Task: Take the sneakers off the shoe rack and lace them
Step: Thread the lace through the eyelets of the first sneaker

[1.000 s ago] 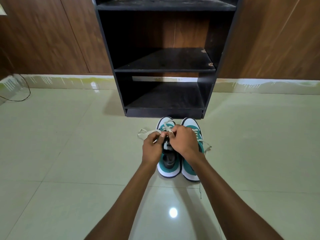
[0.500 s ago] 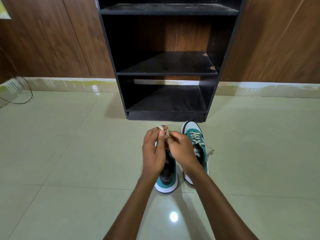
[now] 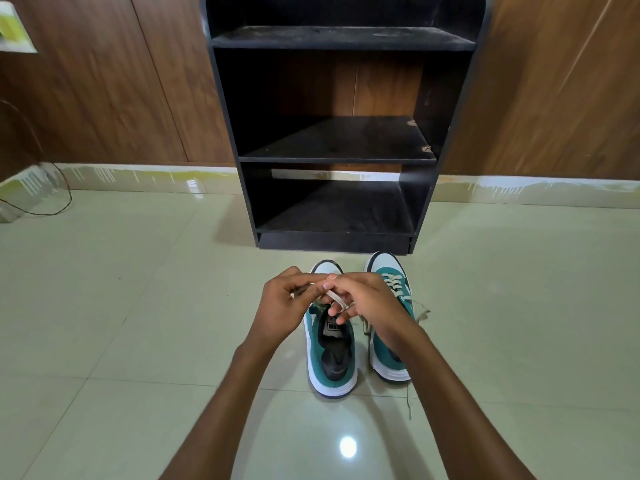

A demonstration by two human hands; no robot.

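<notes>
Two teal-and-white sneakers stand side by side on the floor in front of the black shoe rack (image 3: pixel 341 140), toes toward it. The left sneaker (image 3: pixel 330 362) has its black tongue showing. The right sneaker (image 3: pixel 394 292) has cream laces crossed over its front. My left hand (image 3: pixel 282 304) and my right hand (image 3: pixel 369 299) meet above the left sneaker's front. Both pinch its cream lace (image 3: pixel 335 296), which loops over my right fingers. The hands hide that sneaker's eyelets.
The rack's shelves hold nothing. Glossy pale floor tiles (image 3: pixel 138 341) spread on all sides. A wood-panelled wall (image 3: pixel 104 84) runs behind the rack. A thin black cable (image 3: pixel 59 199) lies at the far left by the skirting. A loose lace end (image 3: pixel 409 403) trails behind the right sneaker.
My hands rose off the left sneaker, drawing its lace up; my fingers have since shifted and the lace now loops over my right fingers. The view tilted slightly.
</notes>
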